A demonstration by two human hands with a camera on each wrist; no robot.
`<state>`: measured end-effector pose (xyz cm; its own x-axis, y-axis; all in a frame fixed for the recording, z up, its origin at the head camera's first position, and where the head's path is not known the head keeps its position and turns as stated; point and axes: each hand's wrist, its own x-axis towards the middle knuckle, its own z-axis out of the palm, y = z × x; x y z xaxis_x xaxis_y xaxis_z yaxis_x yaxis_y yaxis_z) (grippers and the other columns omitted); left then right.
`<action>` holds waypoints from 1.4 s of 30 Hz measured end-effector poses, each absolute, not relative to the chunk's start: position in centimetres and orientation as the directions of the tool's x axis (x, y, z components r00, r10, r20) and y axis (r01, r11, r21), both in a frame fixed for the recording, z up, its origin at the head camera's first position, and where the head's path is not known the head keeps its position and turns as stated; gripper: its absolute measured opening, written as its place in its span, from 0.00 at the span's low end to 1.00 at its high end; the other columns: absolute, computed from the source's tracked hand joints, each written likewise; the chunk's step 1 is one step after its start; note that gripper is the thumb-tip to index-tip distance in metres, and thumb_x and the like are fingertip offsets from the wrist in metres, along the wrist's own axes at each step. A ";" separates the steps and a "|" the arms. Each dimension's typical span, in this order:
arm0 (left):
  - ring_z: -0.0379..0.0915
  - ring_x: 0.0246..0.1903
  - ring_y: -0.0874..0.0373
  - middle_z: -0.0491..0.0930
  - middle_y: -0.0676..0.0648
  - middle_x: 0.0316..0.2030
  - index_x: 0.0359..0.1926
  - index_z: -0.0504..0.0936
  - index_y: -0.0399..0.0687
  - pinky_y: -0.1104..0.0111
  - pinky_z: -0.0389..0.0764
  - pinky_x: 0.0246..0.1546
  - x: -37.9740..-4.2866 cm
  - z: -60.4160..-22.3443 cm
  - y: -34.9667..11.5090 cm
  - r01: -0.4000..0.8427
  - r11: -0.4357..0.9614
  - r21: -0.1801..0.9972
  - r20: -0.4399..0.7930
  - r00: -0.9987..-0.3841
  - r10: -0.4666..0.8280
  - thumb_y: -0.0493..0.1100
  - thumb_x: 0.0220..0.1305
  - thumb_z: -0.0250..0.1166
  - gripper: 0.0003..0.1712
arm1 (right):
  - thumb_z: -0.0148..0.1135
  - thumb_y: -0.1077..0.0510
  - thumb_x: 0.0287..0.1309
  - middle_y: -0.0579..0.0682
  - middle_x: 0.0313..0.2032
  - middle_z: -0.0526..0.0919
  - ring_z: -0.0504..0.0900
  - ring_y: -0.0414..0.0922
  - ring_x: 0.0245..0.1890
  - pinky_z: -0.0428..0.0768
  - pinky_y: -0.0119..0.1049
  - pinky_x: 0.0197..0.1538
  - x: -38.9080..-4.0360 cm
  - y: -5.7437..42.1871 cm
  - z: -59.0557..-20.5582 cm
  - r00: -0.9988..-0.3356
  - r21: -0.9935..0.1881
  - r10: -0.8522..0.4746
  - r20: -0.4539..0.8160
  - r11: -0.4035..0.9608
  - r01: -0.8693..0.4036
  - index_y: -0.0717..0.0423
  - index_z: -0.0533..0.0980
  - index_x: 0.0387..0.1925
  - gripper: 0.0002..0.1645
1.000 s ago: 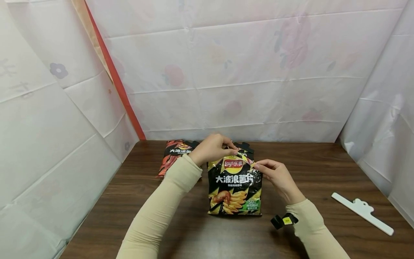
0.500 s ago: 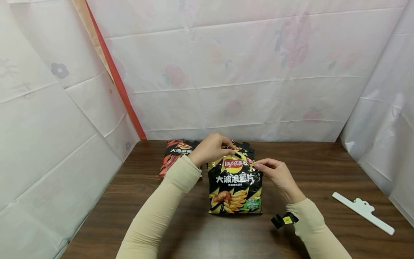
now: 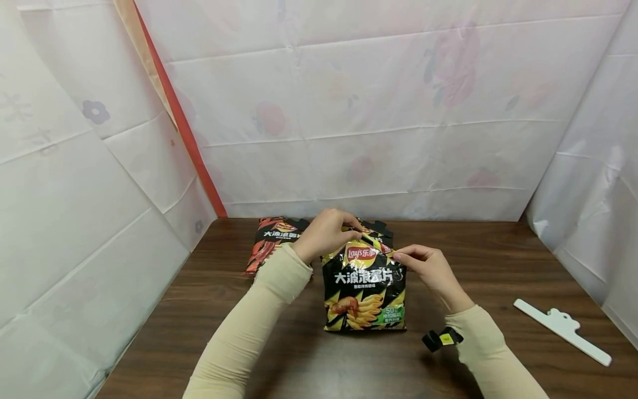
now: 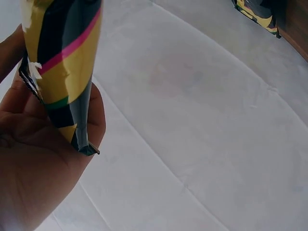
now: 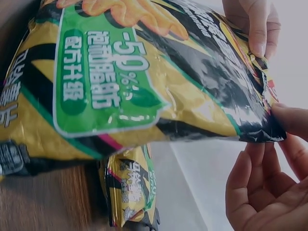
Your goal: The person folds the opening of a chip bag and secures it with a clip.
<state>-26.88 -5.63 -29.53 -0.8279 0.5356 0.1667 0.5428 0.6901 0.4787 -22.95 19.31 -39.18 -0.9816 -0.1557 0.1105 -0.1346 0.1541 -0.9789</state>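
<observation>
A black and yellow chip bag [image 3: 366, 293] stands upright on the table, its printed front toward me. My left hand [image 3: 326, 233] pinches its top edge near the middle, fingers behind and thumb in front. At the top right corner, my right hand [image 3: 436, 274] pinches the bag between thumb and fingers. The right wrist view shows the top edge creased and folded between the fingers of my left hand [image 5: 260, 26] and right hand [image 5: 274, 187]. The left wrist view has the bag's narrow side [image 4: 67, 72] against my left palm.
Right behind stands another black and yellow chip bag [image 3: 386, 239] with a black clip [image 3: 380, 228] at its top. To the left lies a red and black chip bag [image 3: 264, 244]. A white sealing clip [image 3: 563, 327] lies on the right of the wooden table [image 3: 209, 310].
My left thumb has shifted slightly left on the top edge, and more of the yellow edge strip shows. Both hands keep their grip, and the bag stays in place.
</observation>
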 end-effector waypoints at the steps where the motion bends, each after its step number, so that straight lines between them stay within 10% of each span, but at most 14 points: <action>1: 0.72 0.22 0.63 0.87 0.51 0.41 0.45 0.88 0.50 0.69 0.70 0.29 -26.9 -29.6 -5.6 0.544 0.688 0.479 0.168 -0.827 0.537 0.46 0.67 0.65 0.10 | 0.64 0.51 0.64 0.34 0.37 0.85 0.81 0.35 0.40 0.81 0.31 0.45 -23.0 19.4 -39.2 -0.981 -0.975 -0.159 0.113 0.173 -0.141 0.65 0.82 0.45 0.20; 10: 0.55 0.11 0.63 0.87 0.51 0.39 0.46 0.88 0.52 0.71 0.62 0.20 -26.9 -29.6 -5.5 0.556 0.672 0.489 0.163 -0.815 0.556 0.46 0.68 0.63 0.10 | 0.66 0.51 0.62 0.35 0.35 0.84 0.80 0.36 0.35 0.82 0.34 0.40 -22.9 20.9 -38.8 -0.976 -0.950 -0.192 0.102 0.271 -0.153 0.65 0.81 0.49 0.22; 30: 0.51 0.09 0.64 0.87 0.50 0.41 0.47 0.87 0.52 0.73 0.59 0.17 -26.9 -30.1 -5.7 0.579 0.637 0.508 0.194 -0.798 0.571 0.46 0.68 0.63 0.11 | 0.58 0.51 0.69 0.33 0.33 0.86 0.85 0.32 0.33 0.82 0.29 0.36 -22.0 25.9 -36.6 -0.967 -0.845 -0.112 0.230 0.470 -0.255 0.64 0.81 0.49 0.19; 42: 0.50 0.08 0.64 0.87 0.49 0.42 0.47 0.87 0.50 0.74 0.59 0.17 -26.4 -29.9 -5.5 0.606 0.630 0.485 0.225 -0.783 0.580 0.45 0.68 0.63 0.11 | 0.60 0.47 0.67 0.18 0.30 0.81 0.80 0.23 0.29 0.78 0.23 0.31 -19.8 33.9 -37.2 -0.976 -0.810 0.094 0.195 0.577 -0.106 0.39 0.82 0.42 0.07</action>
